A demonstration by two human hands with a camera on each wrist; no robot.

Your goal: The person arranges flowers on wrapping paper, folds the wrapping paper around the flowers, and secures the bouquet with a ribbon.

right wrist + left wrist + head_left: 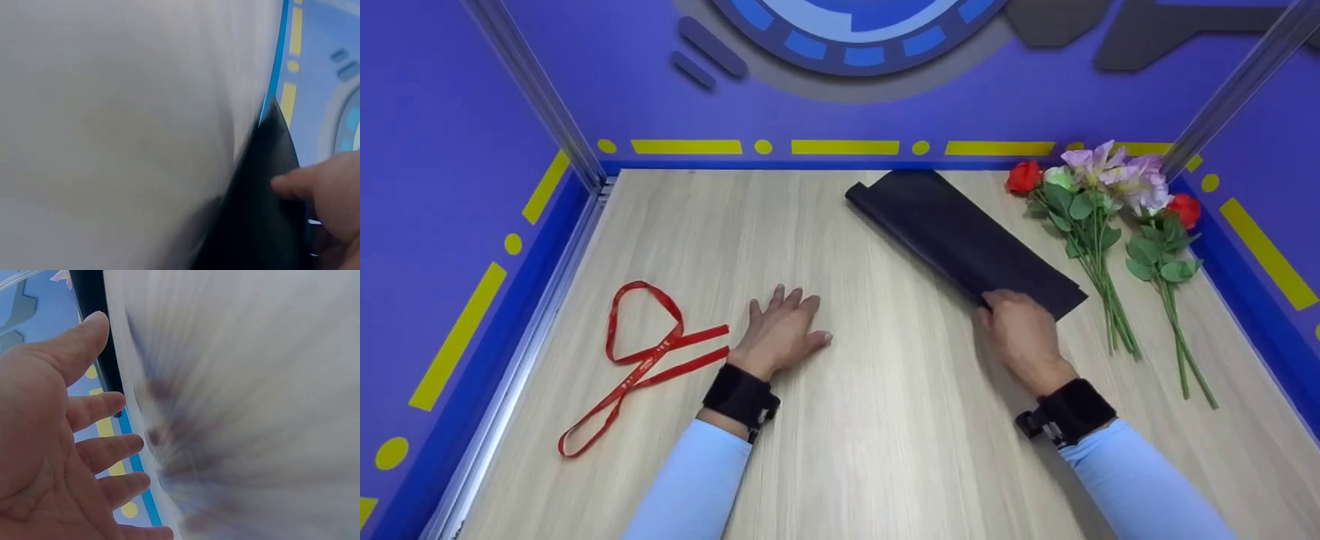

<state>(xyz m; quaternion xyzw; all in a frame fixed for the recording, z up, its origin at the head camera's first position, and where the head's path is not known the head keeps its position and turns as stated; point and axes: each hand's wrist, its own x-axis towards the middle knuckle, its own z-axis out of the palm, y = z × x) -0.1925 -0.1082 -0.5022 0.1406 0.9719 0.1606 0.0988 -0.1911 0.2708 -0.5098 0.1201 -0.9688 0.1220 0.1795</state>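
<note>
Black folded wrapping paper [960,232] lies slantwise on the back right of the table. My right hand [1020,334] pinches its near edge, the thumb [298,183] on top of the dark sheet in the right wrist view and the other fingers mostly hidden. Left of the middle, my left hand [780,334] is spread with straight fingers, palm down, low over the wood. The left wrist view shows those fingers [109,450] apart with nothing between them. Beside the left wrist lies a looped red ribbon [641,367], its two ends close to the hand.
Right of the paper lie two bunches of artificial flowers, one with pink blooms and a red rose [1080,217], the other with a red rose [1166,255]. Blue panels [855,112] wall the wooden table [855,450] at the back and sides.
</note>
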